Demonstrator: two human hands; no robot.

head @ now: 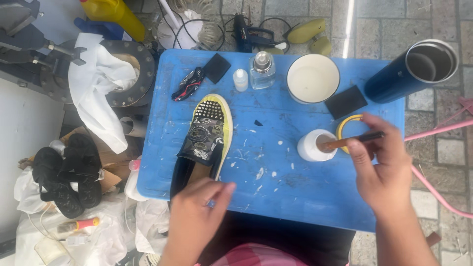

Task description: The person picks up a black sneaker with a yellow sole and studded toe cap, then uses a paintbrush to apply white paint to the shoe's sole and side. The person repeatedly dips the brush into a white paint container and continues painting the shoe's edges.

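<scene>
A black slip-on shoe (206, 135) with metal studs on the toe and a yellowed sole lies on the blue table (276, 182), toe pointing away from me. My left hand (197, 209) rests on its heel end, fingers curled over the opening. My right hand (382, 167) holds a small brush (352, 141) with a brown handle, its tip dipped into a small white jar (314, 146). A yellow lid (345, 129) lies just behind the jar, partly hidden by the hand.
A white bowl (313, 78), a clear bottle (261, 70), a small dropper bottle (240, 80), two black sponges (346, 101) and a dark blue tube (411, 71) stand at the table's far side. Black sandals (66, 175) and white cloth (98, 88) lie to the left. Pink rods (438, 189) cross on the right.
</scene>
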